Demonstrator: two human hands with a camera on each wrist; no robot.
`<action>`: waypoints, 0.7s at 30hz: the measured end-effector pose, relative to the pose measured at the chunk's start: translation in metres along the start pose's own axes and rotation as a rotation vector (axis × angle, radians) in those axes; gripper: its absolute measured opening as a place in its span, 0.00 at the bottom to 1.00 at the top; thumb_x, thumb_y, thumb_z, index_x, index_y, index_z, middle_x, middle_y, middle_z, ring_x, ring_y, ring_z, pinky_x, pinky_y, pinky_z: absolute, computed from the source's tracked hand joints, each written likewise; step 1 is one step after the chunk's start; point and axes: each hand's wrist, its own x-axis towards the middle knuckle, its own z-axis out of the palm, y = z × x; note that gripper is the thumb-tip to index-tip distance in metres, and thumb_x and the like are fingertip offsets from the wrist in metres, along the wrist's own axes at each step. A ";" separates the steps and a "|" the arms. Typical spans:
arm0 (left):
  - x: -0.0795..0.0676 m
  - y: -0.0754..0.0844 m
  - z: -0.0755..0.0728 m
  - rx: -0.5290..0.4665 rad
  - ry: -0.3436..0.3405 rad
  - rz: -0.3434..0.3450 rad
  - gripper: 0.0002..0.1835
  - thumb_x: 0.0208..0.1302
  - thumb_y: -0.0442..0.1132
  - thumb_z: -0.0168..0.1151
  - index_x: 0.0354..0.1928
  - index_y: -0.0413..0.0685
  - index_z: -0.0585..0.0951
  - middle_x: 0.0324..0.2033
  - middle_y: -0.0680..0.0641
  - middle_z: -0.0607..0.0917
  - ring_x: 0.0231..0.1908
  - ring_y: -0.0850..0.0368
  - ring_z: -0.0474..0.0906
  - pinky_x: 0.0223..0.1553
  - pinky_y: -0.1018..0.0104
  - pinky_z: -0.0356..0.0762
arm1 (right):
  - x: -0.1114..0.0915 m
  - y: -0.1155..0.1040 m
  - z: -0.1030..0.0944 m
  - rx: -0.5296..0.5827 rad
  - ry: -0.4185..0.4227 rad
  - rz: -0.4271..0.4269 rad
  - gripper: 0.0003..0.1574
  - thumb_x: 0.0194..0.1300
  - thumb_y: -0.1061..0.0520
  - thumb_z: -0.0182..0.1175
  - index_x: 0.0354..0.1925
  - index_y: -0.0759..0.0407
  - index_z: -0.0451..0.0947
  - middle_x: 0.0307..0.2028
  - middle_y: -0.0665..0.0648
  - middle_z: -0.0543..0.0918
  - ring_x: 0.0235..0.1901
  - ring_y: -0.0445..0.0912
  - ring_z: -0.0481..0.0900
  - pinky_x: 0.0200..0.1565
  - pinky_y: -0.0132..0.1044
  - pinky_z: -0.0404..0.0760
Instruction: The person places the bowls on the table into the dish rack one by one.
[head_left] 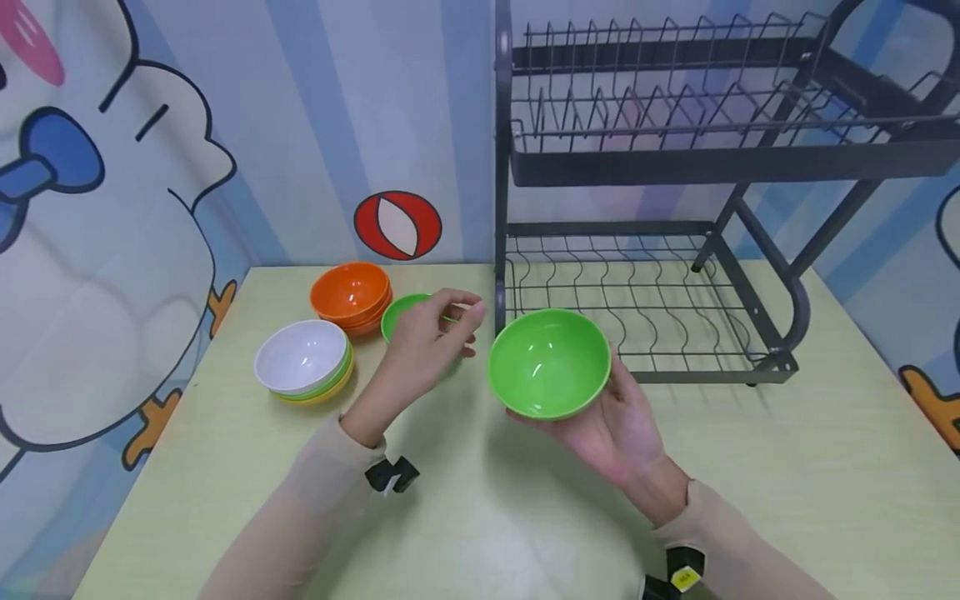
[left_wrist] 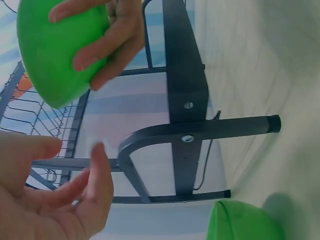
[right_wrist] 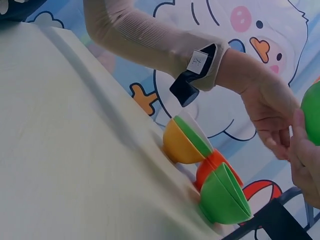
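Note:
My right hand [head_left: 618, 429] holds a green bowl [head_left: 550, 364] above the table, its mouth tilted toward the head camera. In the left wrist view, fingers [left_wrist: 102, 45] of that hand curl round the bowl's outside. To its left, my left hand [head_left: 420, 346] is in the air with relaxed, slightly bent fingers and nothing in them. Partly hidden behind it in the head view are more green bowls [head_left: 402, 310]; the right wrist view shows them nested on the table. Beside them stand stacked orange bowls [head_left: 351, 293], and nearer, a white bowl [head_left: 302, 358] nested in green and yellow ones.
A dark two-tier dish rack [head_left: 652, 377] stands at the back right of the pale table [head_left: 465, 533]. Its upper tier [head_left: 712, 167] has wire dividers and overhangs the lower wire shelf [head_left: 622, 283]. A patterned wall [head_left: 315, 150] closes off the back.

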 end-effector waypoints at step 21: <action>0.039 -0.027 0.037 -0.435 -0.007 -0.160 0.23 0.74 0.40 0.59 0.64 0.34 0.74 0.51 0.40 0.85 0.52 0.48 0.83 0.51 0.62 0.82 | -0.014 -0.035 -0.004 -0.067 -0.031 -0.087 0.36 0.80 0.37 0.23 0.79 0.42 0.40 0.75 0.62 0.49 0.72 0.63 0.57 0.67 0.65 0.60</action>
